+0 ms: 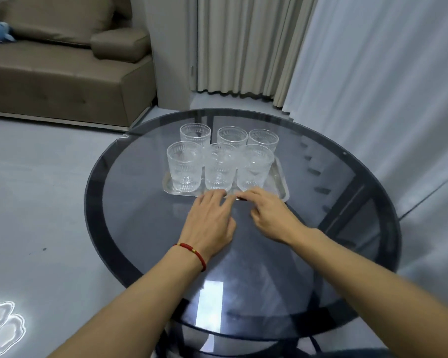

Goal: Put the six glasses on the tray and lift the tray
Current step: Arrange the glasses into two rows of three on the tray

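Standing in two rows of three, six ribbed clear glasses occupy a shallow metal tray (282, 188) on a round dark glass tabletop (347, 177). Back row: far-left glass (195, 134), far-middle glass (232, 136), far-right glass (263, 140). Front row: near-left glass (184, 166), near-middle glass (220, 166), near-right glass (254, 167). All are upright and appear empty; neighbours in the front row stand just beside one another, and whether they touch cannot be told.

The left hand (209, 220), with a red cord bracelet (192, 253) at its wrist, and the right hand (269, 215) reach side by side to the tray's near rim, at its middle. The fingertips of both rest at or over that rim, fingers loosely extended; whether either has closed on the rim cannot be told. The tray lies flat on the tabletop, left of and beyond its centre.

Bare glass lies open on the near and right parts of the tabletop. A brown sofa (62, 73) stands far left, curtains (243, 42) beyond.
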Available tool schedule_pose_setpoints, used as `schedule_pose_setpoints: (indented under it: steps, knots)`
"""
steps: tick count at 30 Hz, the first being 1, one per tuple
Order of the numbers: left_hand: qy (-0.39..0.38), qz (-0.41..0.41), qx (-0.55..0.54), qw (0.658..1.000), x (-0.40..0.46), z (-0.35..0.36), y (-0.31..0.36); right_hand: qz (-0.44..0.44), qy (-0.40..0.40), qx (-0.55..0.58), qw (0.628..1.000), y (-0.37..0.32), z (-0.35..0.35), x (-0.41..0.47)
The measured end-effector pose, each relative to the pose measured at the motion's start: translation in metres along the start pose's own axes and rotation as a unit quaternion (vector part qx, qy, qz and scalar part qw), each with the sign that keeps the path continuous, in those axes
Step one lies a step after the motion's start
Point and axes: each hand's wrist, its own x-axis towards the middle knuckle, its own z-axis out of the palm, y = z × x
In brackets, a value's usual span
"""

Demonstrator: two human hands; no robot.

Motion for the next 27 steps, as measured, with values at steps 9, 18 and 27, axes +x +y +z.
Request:
schedule_pose_setpoints:
  steps: [9,18,27]
  knots:
    - [-0.069,0.045,0.001,0.997,-0.023,-0.007,0.055,0.092,0.134,0.066,0.984,0.004,-0.048,-0.083]
    - [-0.027,-0.01,-0.074,0.997,-0.024,-0.032,0.069,0.185,0.098,0.212,0.954,0.01,-0.046,-0.051]
    - [0.153,-0.048,-0.071,0.985,-0.008,-0.051,0.072,0.176,0.144,0.224,0.948,0.035,-0.054,-0.063]
